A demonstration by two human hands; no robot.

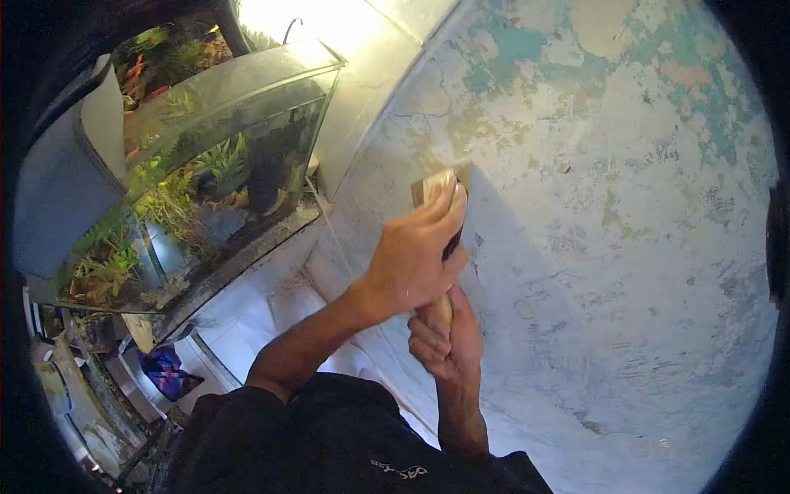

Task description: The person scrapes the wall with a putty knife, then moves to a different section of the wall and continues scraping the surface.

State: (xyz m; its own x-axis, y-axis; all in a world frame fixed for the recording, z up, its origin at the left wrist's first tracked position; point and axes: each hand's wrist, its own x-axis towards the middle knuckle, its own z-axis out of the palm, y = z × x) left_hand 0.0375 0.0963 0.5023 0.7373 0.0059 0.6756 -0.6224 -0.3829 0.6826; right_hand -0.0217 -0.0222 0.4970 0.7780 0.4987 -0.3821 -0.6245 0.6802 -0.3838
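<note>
Both my hands are on one scraper (466,174), its flat blade up against the patchy wall (576,272). Higher up, my left hand (415,255) presses its fingers over the blade and covers most of it. Below it, my right hand (448,333) is closed round the light-coloured handle (442,313). A dark part of the tool shows beside my left fingers. Where the blade's edge meets the wall is partly hidden by my fingers. Around the blade, the pale surface is worn, with tan and turquoise patches.
To the left stands a glass aquarium (214,156) with plants and orange fish, its corner close to the wall. A bright light shines above it. Beneath, a purple-blue cloth or bag (167,372) lies among clutter. A thin cable hangs near the tank's corner.
</note>
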